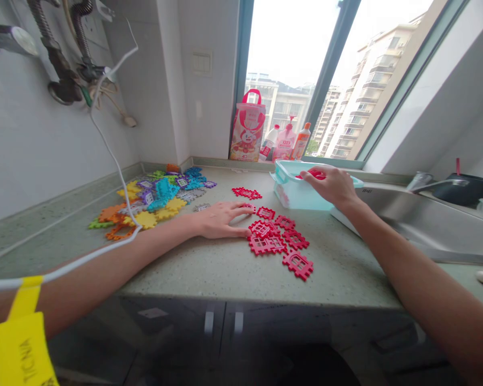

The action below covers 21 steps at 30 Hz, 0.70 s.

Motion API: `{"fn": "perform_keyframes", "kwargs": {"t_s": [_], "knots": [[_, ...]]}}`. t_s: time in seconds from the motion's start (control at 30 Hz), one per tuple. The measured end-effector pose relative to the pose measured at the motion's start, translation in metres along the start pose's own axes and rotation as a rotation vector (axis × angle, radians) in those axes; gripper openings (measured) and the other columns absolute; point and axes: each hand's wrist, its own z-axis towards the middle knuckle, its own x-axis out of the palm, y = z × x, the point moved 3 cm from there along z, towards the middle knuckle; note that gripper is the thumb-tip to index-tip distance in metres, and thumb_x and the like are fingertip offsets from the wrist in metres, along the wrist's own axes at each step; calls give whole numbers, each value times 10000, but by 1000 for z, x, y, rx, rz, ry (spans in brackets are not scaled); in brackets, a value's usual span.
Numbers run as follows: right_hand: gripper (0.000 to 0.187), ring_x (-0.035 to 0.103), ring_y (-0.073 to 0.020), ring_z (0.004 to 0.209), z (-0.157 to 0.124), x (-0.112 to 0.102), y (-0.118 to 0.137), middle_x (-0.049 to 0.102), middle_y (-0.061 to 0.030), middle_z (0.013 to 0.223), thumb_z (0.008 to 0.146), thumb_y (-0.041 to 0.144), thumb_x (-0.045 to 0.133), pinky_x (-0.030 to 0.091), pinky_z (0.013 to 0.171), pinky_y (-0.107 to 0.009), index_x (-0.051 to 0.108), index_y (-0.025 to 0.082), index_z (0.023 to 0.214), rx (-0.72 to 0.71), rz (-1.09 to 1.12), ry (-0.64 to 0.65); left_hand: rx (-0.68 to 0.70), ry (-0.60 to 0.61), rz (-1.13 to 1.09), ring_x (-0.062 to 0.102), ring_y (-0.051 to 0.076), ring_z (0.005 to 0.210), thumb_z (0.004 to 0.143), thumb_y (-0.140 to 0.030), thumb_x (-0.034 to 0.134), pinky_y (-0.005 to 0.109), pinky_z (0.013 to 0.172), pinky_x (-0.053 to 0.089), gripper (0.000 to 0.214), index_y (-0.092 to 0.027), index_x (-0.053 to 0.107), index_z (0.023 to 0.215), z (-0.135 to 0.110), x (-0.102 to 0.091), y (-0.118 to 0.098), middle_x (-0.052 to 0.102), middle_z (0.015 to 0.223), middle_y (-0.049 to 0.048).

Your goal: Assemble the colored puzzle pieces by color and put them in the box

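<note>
Red interlocking plastic building pieces (298,264) with window patterns lie flat in a loose group on the counter, some overlapping. My left hand (221,220) rests beside them with thumb and fingers apart. Its fingertips touch a small red piece at the group's left side, partly covered by the fingers. At the back, my right hand (334,185) is over a translucent teal plastic box (306,195), its fingers closed on a red building piece (316,175) at the box's opening. The hand hides part of that piece. Another red piece (246,192) lies left of the box.
A pile of blue, yellow, orange, purple and grey pieces (161,195) lies left. A white cable (116,161) crosses above my left forearm. The steel sink (426,225) is right of the box. Bottles (285,142) and a bag (247,131) stand by the window.
</note>
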Motion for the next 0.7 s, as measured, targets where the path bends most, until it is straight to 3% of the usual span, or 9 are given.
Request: {"fn": "perform_keyframes", "kwargs": {"t_s": [0.17, 0.43, 0.7], "knots": [[613, 699, -328, 836, 2, -1, -2, 799, -122, 876, 928, 735, 474, 435, 697, -384, 845, 260, 1037, 46, -33, 42, -4, 9, -10, 367, 350, 1572, 971, -831, 461, 516, 1287, 270, 848, -322, 412, 1648, 0, -1, -1, 342, 1745, 91], [649, 696, -326, 798, 2, 1, -5, 785, -114, 824, 919, 797, 459, 455, 726, -406, 846, 277, 893, 37, -50, 63, -11, 1, -12, 372, 350, 1570, 963, -843, 455, 522, 1283, 277, 843, -346, 416, 1643, -1, -1, -1, 346, 1744, 77], [586, 721, -371, 867, 3, 3, -5, 796, -134, 877, 902, 761, 530, 483, 758, -451, 846, 276, 988, 66, -60, 44, -13, 2, -11, 341, 315, 1591, 973, -836, 442, 471, 1306, 231, 833, -337, 420, 1640, 0, 0, 1, 351, 1744, 61]]}}
